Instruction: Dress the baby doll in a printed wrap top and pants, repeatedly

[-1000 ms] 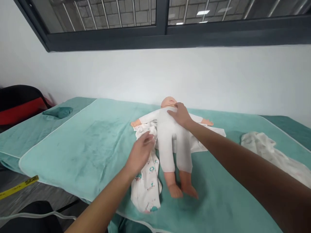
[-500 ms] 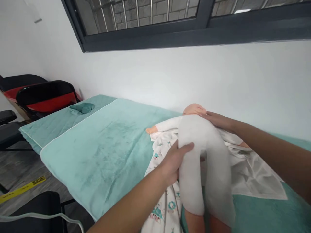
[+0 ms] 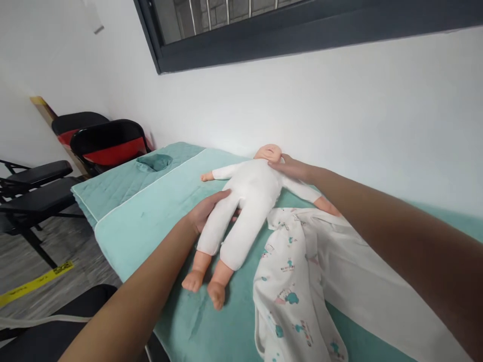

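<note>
A baby doll [image 3: 252, 186] with a white cloth body lies face up on the green padded cover [image 3: 158, 216], its head toward the wall and its bare feet toward me. My left hand [image 3: 211, 208] is closed around the doll's upper leg, thumb on top and fingertips showing between the legs. At the doll's neck and shoulder, my right hand [image 3: 292, 167] grips from the side; some of its fingers are hidden behind the head. A white baby garment with a printed pattern [image 3: 290, 281] lies spread to the right of the doll, partly behind my right forearm.
The bed stands against a white wall [image 3: 320, 100] below a dark-framed window [image 3: 241, 50]. Black and red folding chairs [image 3: 113, 146] stand past its left end. A black seat [image 3: 75, 311] and a pale cable [image 3: 45, 320] are at lower left; yellow tape [image 3: 35, 284] marks the floor.
The doll has moved left, off the printed garment, and come down flat on the green cover with both hands holding it. The view has shifted slightly.
</note>
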The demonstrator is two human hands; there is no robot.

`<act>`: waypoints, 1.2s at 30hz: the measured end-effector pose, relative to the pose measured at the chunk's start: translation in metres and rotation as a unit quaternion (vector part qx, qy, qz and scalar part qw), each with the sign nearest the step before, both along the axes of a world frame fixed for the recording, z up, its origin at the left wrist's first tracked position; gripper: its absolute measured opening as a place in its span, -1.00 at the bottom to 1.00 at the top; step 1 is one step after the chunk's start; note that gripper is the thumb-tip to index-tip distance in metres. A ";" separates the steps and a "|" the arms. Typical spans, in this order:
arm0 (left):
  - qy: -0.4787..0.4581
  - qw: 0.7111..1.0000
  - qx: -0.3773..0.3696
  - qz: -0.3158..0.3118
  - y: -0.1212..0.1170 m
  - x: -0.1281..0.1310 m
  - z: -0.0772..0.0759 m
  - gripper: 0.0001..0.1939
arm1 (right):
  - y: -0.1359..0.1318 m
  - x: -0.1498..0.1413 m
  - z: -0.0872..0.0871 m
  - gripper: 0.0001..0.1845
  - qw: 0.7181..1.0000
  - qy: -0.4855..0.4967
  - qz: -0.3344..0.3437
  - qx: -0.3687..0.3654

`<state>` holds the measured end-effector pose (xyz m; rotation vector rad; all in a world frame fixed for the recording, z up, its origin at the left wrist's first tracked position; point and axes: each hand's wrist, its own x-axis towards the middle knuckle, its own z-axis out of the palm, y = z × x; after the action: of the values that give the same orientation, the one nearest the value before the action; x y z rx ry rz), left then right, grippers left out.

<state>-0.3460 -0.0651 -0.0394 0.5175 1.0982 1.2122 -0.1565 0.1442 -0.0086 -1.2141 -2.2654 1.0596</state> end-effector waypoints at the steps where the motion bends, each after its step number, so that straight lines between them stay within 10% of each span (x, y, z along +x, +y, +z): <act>1: 0.009 1.000 -0.005 -0.016 0.000 -0.005 -0.004 -0.55 | 0.004 0.002 -0.003 -0.16 1.000 -0.021 -0.009 0.001; 6: 0.157 0.986 0.048 0.009 -0.016 -0.016 -0.018 -0.45 | 0.014 0.075 -0.013 -0.32 0.983 -0.183 0.009 -0.013; 9: 0.348 0.931 0.028 0.105 -0.044 -0.012 -0.017 -0.43 | -0.004 0.151 -0.020 -0.36 0.947 -0.320 0.009 0.011; 12: 0.616 0.770 0.120 0.119 -0.079 0.007 -0.011 -0.48 | -0.036 0.213 -0.024 -0.44 0.931 -0.365 -0.001 0.026; 16: 0.785 0.505 0.339 -0.122 -0.111 0.059 -0.005 -0.35 | -0.082 0.239 -0.012 -0.59 0.919 -0.388 0.057 0.044; 19: 0.808 0.422 0.365 -0.190 -0.113 0.103 -0.008 -0.27 | -0.120 0.221 0.014 -0.69 0.892 -0.428 0.077 0.126; 29: 0.771 0.484 0.408 -0.067 -0.085 0.203 0.011 -0.44 | -0.284 0.198 0.073 -0.74 0.795 -0.451 0.205 0.349; 36: 0.706 0.650 0.281 -0.008 -0.087 0.214 0.059 -0.80 | -0.308 0.242 0.073 -0.68 0.879 -0.462 0.003 0.118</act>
<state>-0.1321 -0.1517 0.0194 2.2078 1.9351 0.9809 0.0855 -0.1633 0.0639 -1.8530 -2.9295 0.1314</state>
